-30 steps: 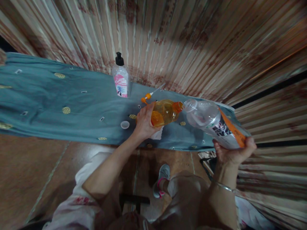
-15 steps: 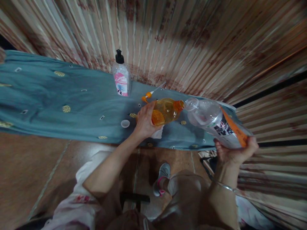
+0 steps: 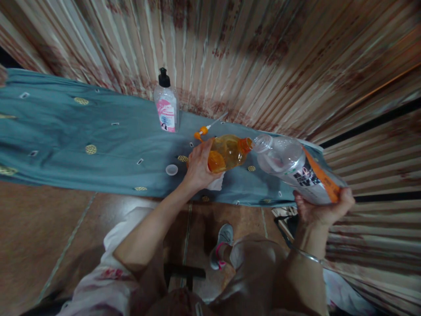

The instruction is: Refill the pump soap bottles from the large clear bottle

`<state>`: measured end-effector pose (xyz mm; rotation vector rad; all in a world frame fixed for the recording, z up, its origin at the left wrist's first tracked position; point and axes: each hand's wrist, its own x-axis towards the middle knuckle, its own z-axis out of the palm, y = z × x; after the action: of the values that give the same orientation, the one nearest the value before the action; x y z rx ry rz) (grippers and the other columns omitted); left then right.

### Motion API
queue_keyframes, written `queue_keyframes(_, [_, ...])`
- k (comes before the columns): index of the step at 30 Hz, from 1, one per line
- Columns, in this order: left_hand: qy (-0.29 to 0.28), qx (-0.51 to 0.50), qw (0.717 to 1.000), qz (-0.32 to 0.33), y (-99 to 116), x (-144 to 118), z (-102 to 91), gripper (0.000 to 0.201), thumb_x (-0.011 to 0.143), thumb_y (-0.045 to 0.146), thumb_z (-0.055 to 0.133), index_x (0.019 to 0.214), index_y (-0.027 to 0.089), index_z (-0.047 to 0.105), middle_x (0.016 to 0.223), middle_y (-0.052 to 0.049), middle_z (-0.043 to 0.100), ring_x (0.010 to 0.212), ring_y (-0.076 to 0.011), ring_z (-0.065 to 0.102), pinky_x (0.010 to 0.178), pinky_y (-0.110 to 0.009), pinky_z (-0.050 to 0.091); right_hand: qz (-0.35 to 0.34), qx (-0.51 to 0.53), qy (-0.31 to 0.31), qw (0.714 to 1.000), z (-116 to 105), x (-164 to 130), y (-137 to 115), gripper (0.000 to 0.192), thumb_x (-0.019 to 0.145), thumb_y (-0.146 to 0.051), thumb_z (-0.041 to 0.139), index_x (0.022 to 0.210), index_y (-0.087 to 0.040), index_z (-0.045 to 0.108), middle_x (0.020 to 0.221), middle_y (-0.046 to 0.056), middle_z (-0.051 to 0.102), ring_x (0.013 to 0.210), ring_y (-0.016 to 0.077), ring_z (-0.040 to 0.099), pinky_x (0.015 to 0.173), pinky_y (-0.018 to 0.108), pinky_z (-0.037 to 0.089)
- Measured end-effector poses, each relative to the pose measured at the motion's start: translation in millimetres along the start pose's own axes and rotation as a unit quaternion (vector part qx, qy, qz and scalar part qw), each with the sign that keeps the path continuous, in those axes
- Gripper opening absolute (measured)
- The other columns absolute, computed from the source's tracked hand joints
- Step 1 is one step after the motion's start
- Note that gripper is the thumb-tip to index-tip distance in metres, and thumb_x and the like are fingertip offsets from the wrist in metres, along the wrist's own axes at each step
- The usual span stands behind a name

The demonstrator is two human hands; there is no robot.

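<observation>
My left hand (image 3: 198,168) grips a small orange bottle (image 3: 228,152) tilted on its side above the blue cloth (image 3: 82,131), open neck pointing right. My right hand (image 3: 324,207) holds a large clear plastic bottle (image 3: 292,166) with an orange, black and white label, tilted with its open mouth against the orange bottle's neck. A white tissue (image 3: 217,183) shows under my left hand.
A clear pump bottle (image 3: 166,107) with a pink label and black pump stands at the back of the cloth. An orange pump head with tube (image 3: 205,130) and a white cap (image 3: 171,170) lie nearby. A curtain (image 3: 263,57) hangs behind. My knee and shoe (image 3: 223,245) are below.
Both bottles have risen slightly and shifted a touch to the right since the earliest frame; in the last half second they have stayed still, mouth to neck.
</observation>
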<state>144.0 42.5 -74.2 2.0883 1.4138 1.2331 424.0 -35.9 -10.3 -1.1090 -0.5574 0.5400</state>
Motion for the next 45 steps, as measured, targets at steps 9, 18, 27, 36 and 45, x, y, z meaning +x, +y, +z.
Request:
queue_keyframes(9, [-0.015,-0.003,1.000,-0.007,2.9,0.0,-3.4,0.092,0.063,0.033,0.078,0.140,0.016,0.030,0.136,-0.015,0.050,0.122,-0.0334,0.048,0.103,-0.049,0.040,-0.015,-0.009,-0.016,1.000,0.5,-2.7,-1.9,0.058,0.056,-0.063,0.053,0.088,-0.015,0.062,0.067,0.000,0.056,0.038,0.0130,0.050,0.023,0.024,0.034])
queue_keyframes(18, [-0.017,-0.007,1.000,-0.001,-0.6,-0.3,-1.1,0.093,0.063,0.036,0.077,0.141,0.018,0.029,0.137,-0.016,0.048,0.124,-0.0353,0.047,0.104,-0.051,0.040,-0.002,0.009,-0.007,1.000,1.3,-2.3,-2.4,0.059,0.053,-0.061,0.056,0.092,-0.016,0.063,0.072,0.001,0.056,0.049,0.0144,0.054,0.027,0.024,0.038])
queue_keyframes(27, [0.006,0.011,1.000,0.008,-5.0,-1.2,5.4,0.098,0.061,0.038,0.078,0.143,0.021,0.026,0.134,-0.013,0.050,0.120,-0.0338,0.049,0.100,-0.049,0.042,0.005,0.005,0.016,1.000,0.3,0.0,-1.1,0.058,0.052,-0.061,0.057,0.089,-0.017,0.062,0.078,0.003,0.058,0.051,0.0158,0.056,0.029,0.026,0.040])
queue_keyframes(36, [-0.015,0.001,1.000,-0.008,1.2,0.3,-1.4,0.093,0.062,0.037,0.077,0.140,0.021,0.030,0.136,-0.014,0.049,0.122,-0.0337,0.048,0.103,-0.049,0.040,0.009,0.005,0.009,1.000,1.4,-0.9,-2.0,0.058,0.054,-0.060,0.055,0.091,-0.017,0.064,0.075,0.001,0.059,0.050,0.0151,0.057,0.029,0.025,0.042])
queue_keyframes(45, [-0.002,-0.005,1.000,0.001,-1.8,-0.2,1.9,0.095,0.061,0.035,0.077,0.141,0.021,0.028,0.135,-0.014,0.049,0.123,-0.0335,0.048,0.101,-0.050,0.040,0.005,-0.001,0.011,1.000,1.6,-2.8,-2.6,0.058,0.054,-0.061,0.055,0.091,-0.017,0.063,0.071,0.001,0.058,0.048,0.0145,0.055,0.027,0.024,0.039])
